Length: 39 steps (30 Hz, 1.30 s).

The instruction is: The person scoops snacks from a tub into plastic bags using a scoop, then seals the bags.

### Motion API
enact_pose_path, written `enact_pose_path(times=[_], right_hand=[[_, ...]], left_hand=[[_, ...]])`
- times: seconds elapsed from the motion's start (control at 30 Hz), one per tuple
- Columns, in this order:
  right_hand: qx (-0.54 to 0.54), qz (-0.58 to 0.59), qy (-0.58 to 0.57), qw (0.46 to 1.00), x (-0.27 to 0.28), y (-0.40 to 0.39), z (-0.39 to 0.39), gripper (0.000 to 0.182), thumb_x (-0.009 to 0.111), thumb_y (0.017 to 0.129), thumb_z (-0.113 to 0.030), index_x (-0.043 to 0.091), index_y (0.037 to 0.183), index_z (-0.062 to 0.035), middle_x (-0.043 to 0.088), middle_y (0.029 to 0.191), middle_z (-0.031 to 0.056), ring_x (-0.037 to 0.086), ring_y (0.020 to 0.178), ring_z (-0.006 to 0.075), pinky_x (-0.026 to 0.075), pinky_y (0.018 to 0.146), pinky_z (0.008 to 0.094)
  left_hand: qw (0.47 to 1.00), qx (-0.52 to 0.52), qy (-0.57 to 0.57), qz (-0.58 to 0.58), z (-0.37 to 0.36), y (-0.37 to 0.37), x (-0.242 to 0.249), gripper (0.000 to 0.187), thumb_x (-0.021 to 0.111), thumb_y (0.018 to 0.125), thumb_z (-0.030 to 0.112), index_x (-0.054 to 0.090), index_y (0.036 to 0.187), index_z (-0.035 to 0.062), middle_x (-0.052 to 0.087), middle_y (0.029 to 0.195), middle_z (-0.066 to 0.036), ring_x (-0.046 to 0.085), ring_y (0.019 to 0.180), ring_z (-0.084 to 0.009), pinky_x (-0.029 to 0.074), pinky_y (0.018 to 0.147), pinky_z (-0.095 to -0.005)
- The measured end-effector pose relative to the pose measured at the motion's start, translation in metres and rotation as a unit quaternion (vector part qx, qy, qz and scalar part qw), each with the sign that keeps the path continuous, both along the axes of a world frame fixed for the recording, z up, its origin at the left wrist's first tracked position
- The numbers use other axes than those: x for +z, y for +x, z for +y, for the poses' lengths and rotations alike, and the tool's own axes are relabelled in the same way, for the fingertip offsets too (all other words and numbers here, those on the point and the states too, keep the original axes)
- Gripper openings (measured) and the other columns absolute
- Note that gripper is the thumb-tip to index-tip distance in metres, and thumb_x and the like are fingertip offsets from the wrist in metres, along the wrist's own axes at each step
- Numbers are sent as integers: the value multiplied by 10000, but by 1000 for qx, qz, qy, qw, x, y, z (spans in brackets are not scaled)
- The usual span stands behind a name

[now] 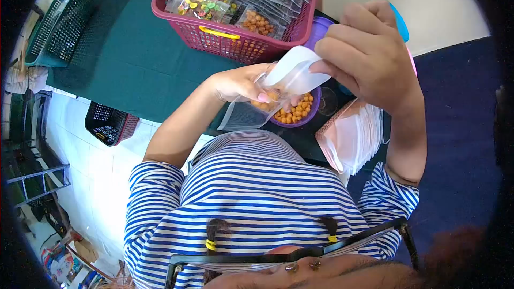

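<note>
My left hand (235, 83) grips a clear plastic bag (243, 116) near its mouth, with some round orange snacks inside. A white plastic scoop (292, 68) is pinched by its end in my right hand (369, 48), which is raised to the right. The scoop tilts down to the left, its lower end at the bag's mouth. Whether the scoop holds snacks is hidden. Just beneath the bag stands a purple bowl (318, 108) holding more orange snack balls (300, 113).
A maroon basket (182, 28) of filled packets stands at the back. Right of the bowl lies a stack of flat bags (358, 138). One green basket (59, 24) is at the far left of the green-covered table (134, 69); a dark basket (110, 124) sits lower.
</note>
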State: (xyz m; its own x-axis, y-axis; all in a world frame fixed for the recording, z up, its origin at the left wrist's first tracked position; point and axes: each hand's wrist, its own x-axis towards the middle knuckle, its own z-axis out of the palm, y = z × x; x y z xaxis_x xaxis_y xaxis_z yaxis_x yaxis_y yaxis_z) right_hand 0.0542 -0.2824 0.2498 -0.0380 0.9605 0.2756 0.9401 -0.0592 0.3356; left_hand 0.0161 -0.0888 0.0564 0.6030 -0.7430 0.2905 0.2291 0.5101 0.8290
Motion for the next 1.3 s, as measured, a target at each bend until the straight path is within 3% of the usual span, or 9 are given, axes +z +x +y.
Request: enact_pose_path(times=[0.33, 0.4, 0.67, 0.77, 0.83, 0.9, 1.0, 1.17, 1.3], right_hand=[[35, 10, 6, 999, -38, -1, 7, 221, 699, 699, -240, 603, 857, -120, 568, 843, -19, 528, 887, 179, 380, 787, 370], [40, -8, 24, 999, -44, -1, 10, 95, 613, 777, -259, 566, 806, -182, 500, 734, -53, 508, 841, 135, 361, 760, 326], [22, 48, 4, 999, -68, -18, 7, 145, 634, 729, -203, 618, 844, -117, 571, 815, -18, 513, 868, 170, 377, 785, 339], [39, -11, 32, 999, -54, -18, 3, 166, 653, 734, -208, 617, 860, -105, 587, 840, -9, 521, 892, 177, 381, 786, 346], [20, -78, 56, 995, -39, -15, 0, 113, 610, 737, -270, 574, 788, -176, 478, 744, -46, 516, 857, 134, 379, 814, 312], [29, -68, 79, 994, -45, -8, 2, 120, 607, 727, -273, 583, 794, -176, 497, 749, -42, 515, 836, 144, 377, 788, 321], [20, 87, -19, 996, -68, -12, 5, 89, 618, 750, -244, 603, 811, -181, 551, 771, -42, 491, 790, 153, 353, 726, 324], [11, 67, 4, 998, -76, -18, 4, 97, 621, 752, -240, 603, 817, -170, 543, 768, -35, 488, 796, 152, 364, 735, 317], [12, -9, 32, 999, -58, -20, -3, 121, 640, 726, -223, 593, 811, -152, 531, 769, -15, 505, 817, 161, 384, 763, 315]], left_hand=[[999, 7, 34, 35, -5, -4, -7, 813, 815, 669, 343, 489, 1306, -43, 614, 1096, -172, 621, 1011, -277, 507, 904, -414], [999, 8, 3, 51, -4, -6, -5, 750, 814, 708, 284, 491, 1318, -11, 633, 1124, -123, 631, 1014, -209, 503, 922, -354], [998, 11, 52, -17, -1, 1, -8, 747, 813, 726, 283, 478, 1318, -24, 636, 1106, -121, 629, 998, -207, 504, 901, -339], [999, -5, 44, -11, 1, 0, -3, 725, 808, 734, 294, 490, 1301, -26, 634, 1086, -112, 628, 962, -192, 510, 864, -333], [999, -33, 35, -5, -1, 2, -5, 710, 806, 735, 297, 500, 1290, -25, 633, 1073, -107, 627, 942, -186, 513, 844, -330], [999, -2, 34, -25, -4, 2, -14, 685, 809, 727, 306, 523, 1258, -20, 627, 1061, -98, 625, 913, -177, 518, 823, -325], [997, -17, 61, -52, -6, 6, -9, 691, 799, 689, 271, 521, 1253, -15, 626, 1077, -88, 612, 976, -174, 496, 890, -323], [994, 55, 87, -30, -7, -2, -1, 647, 760, 694, 206, 517, 1257, -2, 630, 1077, -81, 597, 1019, -168, 484, 913, -330], [997, -1, 75, -28, -3, 1, 5, 615, 740, 725, 184, 514, 1268, 2, 629, 1060, -74, 592, 996, -161, 489, 891, -322]])
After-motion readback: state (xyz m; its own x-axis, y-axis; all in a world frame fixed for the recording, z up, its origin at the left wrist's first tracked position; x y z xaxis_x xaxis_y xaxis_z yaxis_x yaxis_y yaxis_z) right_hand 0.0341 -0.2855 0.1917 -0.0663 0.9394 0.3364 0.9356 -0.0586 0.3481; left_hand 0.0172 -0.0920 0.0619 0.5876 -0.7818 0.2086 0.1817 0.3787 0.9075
